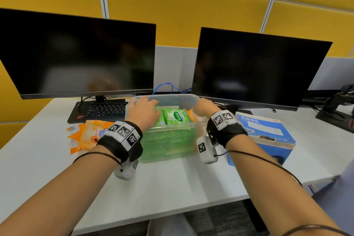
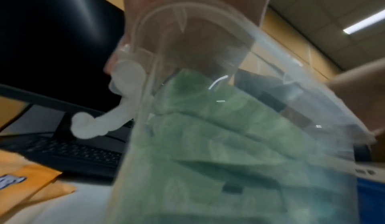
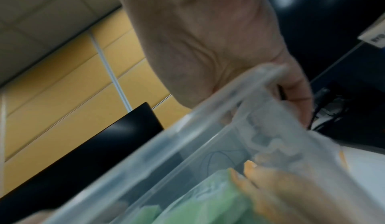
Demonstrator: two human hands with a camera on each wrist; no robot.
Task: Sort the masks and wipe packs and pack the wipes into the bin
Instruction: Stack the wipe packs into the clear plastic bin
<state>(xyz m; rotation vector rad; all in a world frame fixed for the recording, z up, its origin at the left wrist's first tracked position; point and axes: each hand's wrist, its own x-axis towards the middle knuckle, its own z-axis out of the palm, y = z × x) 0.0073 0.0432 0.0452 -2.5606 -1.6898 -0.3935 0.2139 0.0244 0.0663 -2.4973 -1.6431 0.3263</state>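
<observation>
A clear plastic bin (image 1: 176,96) stands mid-table, full of green wipe packs (image 1: 177,116). One orange pack (image 1: 191,115) is wedged at its right end. My left hand (image 1: 143,110) lies over the bin's left wall. In the left wrist view the fingers (image 2: 198,46) curl down inside the bin (image 2: 291,63) above the green packs (image 2: 208,145). My right hand (image 1: 204,108) grips the right rim, and its palm (image 3: 208,38) sits over the bin's edge (image 3: 166,137). More orange wipe packs (image 1: 88,136) lie on the table to the left. A blue KN95 mask box (image 1: 266,130) stands to the right.
Two dark monitors (image 1: 76,57) (image 1: 254,69) stand close behind the bin. A black keyboard (image 1: 105,110) lies under the left one. Cables run behind the bin. The white table (image 1: 172,182) has bare surface in front, down to its near edge.
</observation>
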